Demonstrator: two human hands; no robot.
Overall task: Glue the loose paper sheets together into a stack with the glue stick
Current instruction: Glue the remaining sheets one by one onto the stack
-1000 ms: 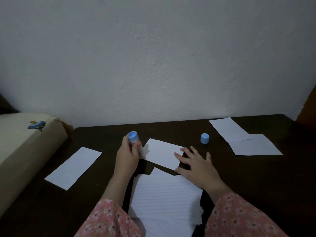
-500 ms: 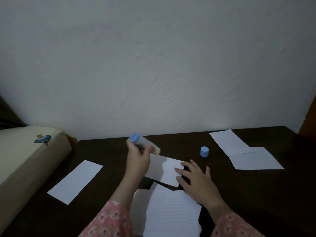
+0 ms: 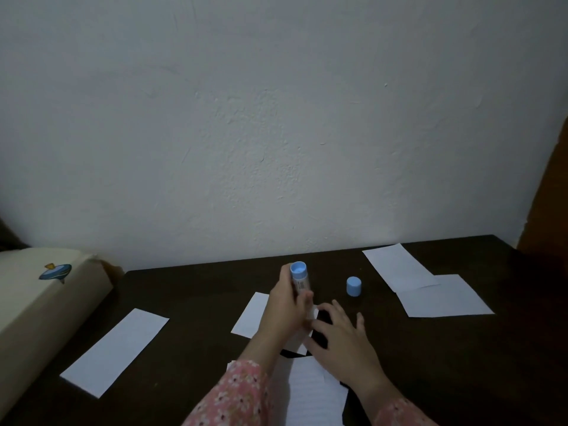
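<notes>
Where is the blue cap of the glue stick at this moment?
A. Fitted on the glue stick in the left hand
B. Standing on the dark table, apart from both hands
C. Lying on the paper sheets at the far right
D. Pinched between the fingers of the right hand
B: the blue cap stands alone on the table, beyond the right hand, while the left hand holds the glue stick.

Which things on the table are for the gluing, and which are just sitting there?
For the gluing:
- glue stick, held in the left hand
- small sheet being glued, with the right hand flat at its edge
- lined sheets near the person
- loose sheets at left and right
- blue cap, off the stick

Just lying about:
- cream box with a sticker
</notes>
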